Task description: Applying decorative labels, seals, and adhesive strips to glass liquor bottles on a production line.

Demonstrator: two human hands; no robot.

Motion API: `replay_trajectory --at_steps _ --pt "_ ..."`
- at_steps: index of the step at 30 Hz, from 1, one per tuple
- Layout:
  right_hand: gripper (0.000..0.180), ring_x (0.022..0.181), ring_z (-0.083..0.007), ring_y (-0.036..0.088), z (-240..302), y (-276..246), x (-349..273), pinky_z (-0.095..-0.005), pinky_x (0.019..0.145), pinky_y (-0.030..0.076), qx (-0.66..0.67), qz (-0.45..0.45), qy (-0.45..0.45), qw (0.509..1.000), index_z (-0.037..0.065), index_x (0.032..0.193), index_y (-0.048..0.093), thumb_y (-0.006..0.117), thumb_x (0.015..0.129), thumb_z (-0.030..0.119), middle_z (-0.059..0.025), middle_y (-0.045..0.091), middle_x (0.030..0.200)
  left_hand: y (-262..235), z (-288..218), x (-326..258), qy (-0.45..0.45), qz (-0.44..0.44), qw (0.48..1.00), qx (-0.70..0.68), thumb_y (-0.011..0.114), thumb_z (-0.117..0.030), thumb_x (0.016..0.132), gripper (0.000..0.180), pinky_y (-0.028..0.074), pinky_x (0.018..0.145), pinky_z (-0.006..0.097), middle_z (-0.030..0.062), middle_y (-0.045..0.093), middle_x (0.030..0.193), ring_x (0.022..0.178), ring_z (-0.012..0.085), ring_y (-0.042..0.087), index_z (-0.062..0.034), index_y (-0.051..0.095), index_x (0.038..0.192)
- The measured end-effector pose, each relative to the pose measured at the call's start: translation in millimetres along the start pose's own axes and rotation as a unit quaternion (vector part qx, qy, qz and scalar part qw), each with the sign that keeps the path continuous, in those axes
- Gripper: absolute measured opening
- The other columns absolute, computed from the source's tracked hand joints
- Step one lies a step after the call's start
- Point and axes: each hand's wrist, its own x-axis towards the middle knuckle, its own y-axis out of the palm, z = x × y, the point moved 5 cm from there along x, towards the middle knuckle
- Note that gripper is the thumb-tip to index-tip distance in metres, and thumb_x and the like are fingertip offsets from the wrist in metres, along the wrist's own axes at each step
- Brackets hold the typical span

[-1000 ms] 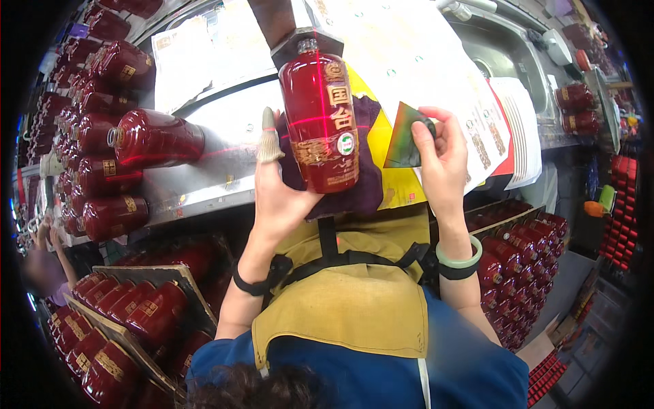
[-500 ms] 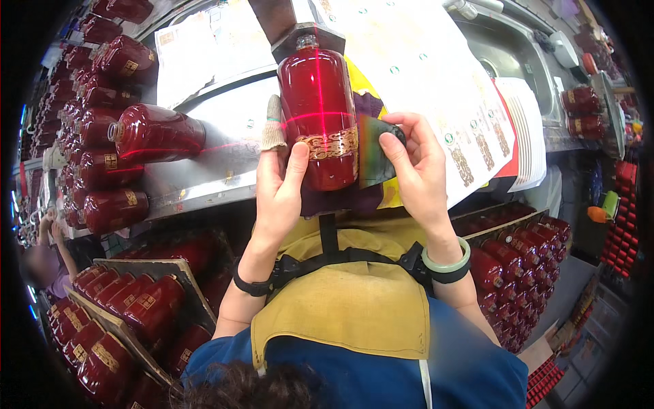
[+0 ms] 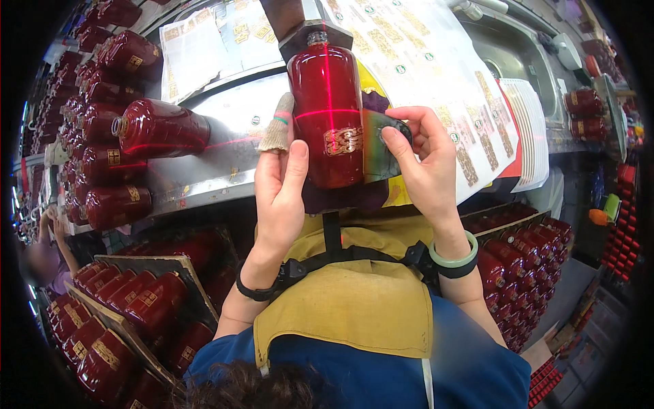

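Pinching a green scraper [image 3: 379, 151] in the right hand [image 3: 430, 160], keeping the left hand [image 3: 281, 187] kinda open alongside the red glass bottle [image 3: 325, 92] at the metal bracket [image 3: 295, 45], now rolled past its gold lettering.

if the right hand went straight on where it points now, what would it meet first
Probably the glossy red glass bottle: the thin flat green sheet pinched in the right hand sits at its right side, though whether they touch is unclear.

Left hand [image 3: 281, 187] upright, right hand [image 3: 430, 163] in pinch
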Motion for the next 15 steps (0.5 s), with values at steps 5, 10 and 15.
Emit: replay_trajectory --at_steps 5,10,15 --pt "0.017 0.072 -0.0049 0.058 -3.1 -0.4 -2.5 -0.0214 0.066 0.046 0.006 -0.002 0.029 1.000 0.000 0.110 0.064 0.069 0.095 0.007 -0.0010 0.066 0.082 23.2 -12.8 8.7 0.001 -0.028 0.999 -0.028 0.054 -0.003 0.104 0.063 0.040 0.115 0.035 0.0172 0.040 0.156 0.137 0.0213 0.047 0.0050 0.023 0.158" --pt "0.017 0.072 -0.0060 0.059 1.3 4.7 -0.9 -0.0224 0.066 0.047 0.016 -0.008 0.000 1.000 0.000 0.109 0.064 0.069 0.095 0.006 -0.0019 0.067 0.083 22.4 -10.7 9.5 0.010 -0.035 0.999 -0.033 0.057 0.000 0.102 0.064 0.044 0.112 0.034 0.0171 0.045 0.151 0.135 0.0203 0.049 0.0047 0.025 0.157" --pt "0.016 0.066 -0.0091 0.061 17.2 15.5 0.8 -0.0245 0.061 0.047 -0.016 0.002 -0.033 0.999 0.000 0.103 0.065 0.073 0.089 0.004 -0.0049 0.068 0.078 21.4 -10.4 7.6 0.000 -0.033 0.999 -0.018 0.053 -0.009 0.106 0.056 0.045 0.108 0.033 0.0150 0.051 0.145 0.128 0.0179 0.053 0.0048 0.030 0.155"
